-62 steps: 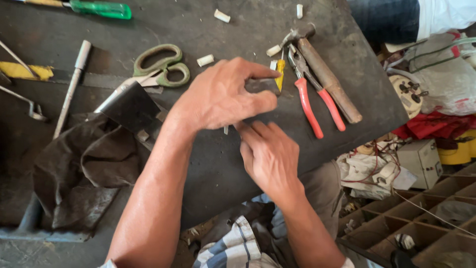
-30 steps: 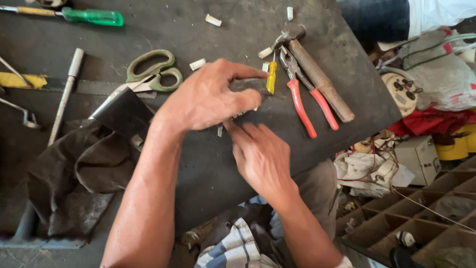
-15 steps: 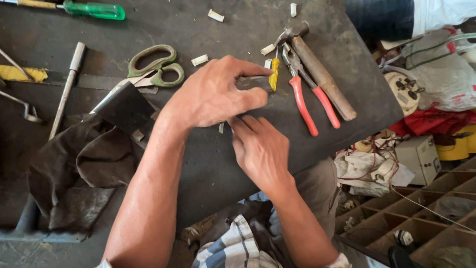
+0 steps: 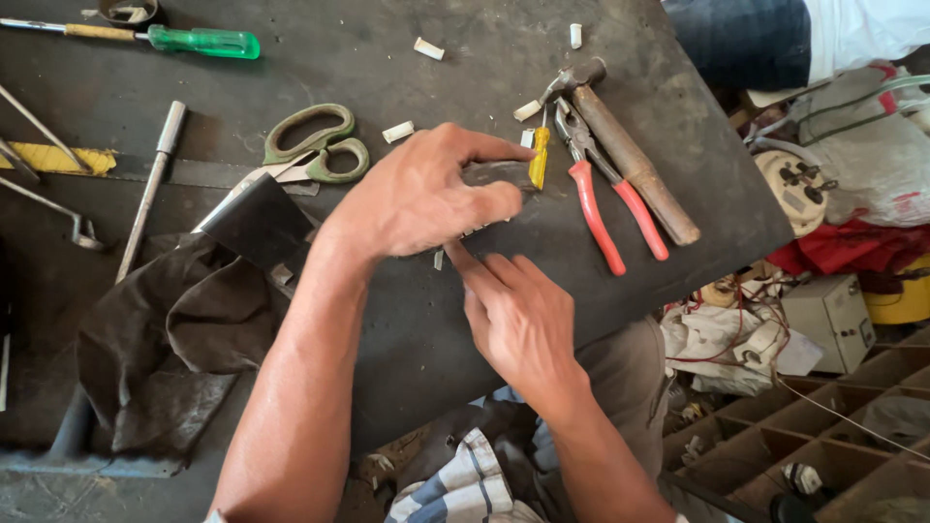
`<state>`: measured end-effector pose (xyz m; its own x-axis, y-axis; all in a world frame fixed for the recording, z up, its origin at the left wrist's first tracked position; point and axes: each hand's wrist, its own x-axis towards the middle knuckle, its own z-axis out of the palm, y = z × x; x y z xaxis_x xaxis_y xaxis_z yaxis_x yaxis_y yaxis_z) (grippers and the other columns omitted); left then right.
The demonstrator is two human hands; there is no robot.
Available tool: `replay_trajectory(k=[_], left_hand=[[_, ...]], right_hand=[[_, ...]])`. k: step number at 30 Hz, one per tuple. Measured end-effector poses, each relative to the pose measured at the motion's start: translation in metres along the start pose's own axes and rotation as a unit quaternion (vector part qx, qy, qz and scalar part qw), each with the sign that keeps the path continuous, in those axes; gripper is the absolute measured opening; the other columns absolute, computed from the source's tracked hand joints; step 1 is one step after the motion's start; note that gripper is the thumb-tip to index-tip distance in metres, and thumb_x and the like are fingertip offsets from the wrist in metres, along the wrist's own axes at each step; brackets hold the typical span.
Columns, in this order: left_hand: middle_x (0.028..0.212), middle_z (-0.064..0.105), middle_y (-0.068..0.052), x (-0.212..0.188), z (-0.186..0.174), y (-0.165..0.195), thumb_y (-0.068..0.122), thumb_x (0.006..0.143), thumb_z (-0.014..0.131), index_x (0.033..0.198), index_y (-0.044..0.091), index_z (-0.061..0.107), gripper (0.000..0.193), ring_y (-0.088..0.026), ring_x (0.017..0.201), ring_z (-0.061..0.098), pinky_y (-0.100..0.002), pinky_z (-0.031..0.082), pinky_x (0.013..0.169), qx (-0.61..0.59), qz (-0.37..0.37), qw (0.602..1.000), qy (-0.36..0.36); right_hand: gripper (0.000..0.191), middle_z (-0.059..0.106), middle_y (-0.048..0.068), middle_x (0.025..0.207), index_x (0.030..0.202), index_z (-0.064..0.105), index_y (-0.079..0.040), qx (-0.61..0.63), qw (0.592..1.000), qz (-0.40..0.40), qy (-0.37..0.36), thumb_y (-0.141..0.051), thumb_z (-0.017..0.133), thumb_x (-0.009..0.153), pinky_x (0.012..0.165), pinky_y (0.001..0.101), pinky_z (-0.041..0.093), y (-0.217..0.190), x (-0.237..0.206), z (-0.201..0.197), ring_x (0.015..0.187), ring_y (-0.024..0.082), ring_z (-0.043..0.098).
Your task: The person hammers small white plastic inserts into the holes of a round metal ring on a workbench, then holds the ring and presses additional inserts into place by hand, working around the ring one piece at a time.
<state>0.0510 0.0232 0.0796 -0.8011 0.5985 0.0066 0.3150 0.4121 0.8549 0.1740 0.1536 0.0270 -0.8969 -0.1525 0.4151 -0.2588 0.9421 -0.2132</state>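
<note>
Little has moved since the earlier frames: both hands stay pressed close together mid-worktop. Left hand (image 4: 421, 194) is curled over a dark flat piece (image 4: 494, 174), thumb and fingers clamping it against the worktop (image 4: 407, 320). Right hand (image 4: 518, 315) lies just below, fingers extended, forefinger tip touching the piece's near edge; whether it pinches anything cannot be told. Just right lie a yellow tool (image 4: 539, 158), red pliers (image 4: 605, 199) and a hammer (image 4: 630, 160); scissors (image 4: 315, 145) lie left, a dark cloth (image 4: 179, 329) beyond.

Matt dark worktop (image 4: 407, 320); glossy plastic (green) screwdriver (image 4: 199, 41); worn wooden hammer (image 4: 630, 160).
</note>
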Motion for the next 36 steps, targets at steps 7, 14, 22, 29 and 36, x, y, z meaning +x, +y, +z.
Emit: replay_trajectory(k=[7,14,22,29,36], left_hand=[[0.091,0.076,-0.019,0.0,0.001,-0.003,0.04,0.073,0.063,0.121,0.011,0.075,0.058,-0.031,0.08,0.076,-0.038,0.057,0.077,-0.008,0.085,0.996,0.037],[0.086,0.075,-0.019,0.0,0.003,-0.001,0.04,0.073,0.064,0.12,0.012,0.077,0.057,-0.031,0.077,0.074,-0.038,0.057,0.076,0.009,0.051,0.998,0.031],[0.075,0.073,-0.022,-0.001,0.001,0.001,0.042,0.071,0.063,0.121,0.013,0.076,0.058,-0.032,0.07,0.073,-0.039,0.056,0.073,0.011,0.026,1.0,0.012],[0.081,0.076,-0.02,-0.001,0.002,0.002,0.043,0.069,0.062,0.12,0.015,0.076,0.06,-0.032,0.077,0.076,-0.039,0.058,0.077,0.008,0.014,1.0,0.009],[0.087,0.078,-0.018,0.0,0.002,0.0,0.043,0.068,0.064,0.121,0.017,0.076,0.06,-0.031,0.082,0.077,-0.038,0.058,0.08,0.011,0.018,1.0,0.015]], right_hand=[[0.034,0.061,0.003,0.082,0.116,0.076,-0.012,0.006,1.0,-0.006,0.025,-0.007,0.071,0.083,0.063,0.0388,0.049,0.0,0.001,0.003,0.074,0.024,0.06],[0.034,0.062,0.002,0.083,0.114,0.076,-0.013,0.002,1.0,-0.003,0.02,-0.007,0.071,0.081,0.063,0.0396,0.049,0.001,-0.002,0.004,0.074,0.024,0.061],[0.037,0.062,0.002,0.082,0.117,0.076,-0.013,0.005,1.0,-0.001,0.01,-0.006,0.07,0.081,0.062,0.0394,0.05,0.001,-0.002,0.004,0.074,0.025,0.061],[0.039,0.062,0.003,0.081,0.117,0.077,-0.013,0.007,1.0,0.013,0.002,-0.006,0.071,0.079,0.062,0.0394,0.05,0.004,-0.004,0.004,0.074,0.025,0.062],[0.03,0.067,0.005,0.087,0.113,0.075,-0.01,0.044,0.999,0.008,0.021,-0.006,0.07,0.084,0.067,0.0407,0.052,0.014,0.001,0.013,0.079,0.027,0.065]])
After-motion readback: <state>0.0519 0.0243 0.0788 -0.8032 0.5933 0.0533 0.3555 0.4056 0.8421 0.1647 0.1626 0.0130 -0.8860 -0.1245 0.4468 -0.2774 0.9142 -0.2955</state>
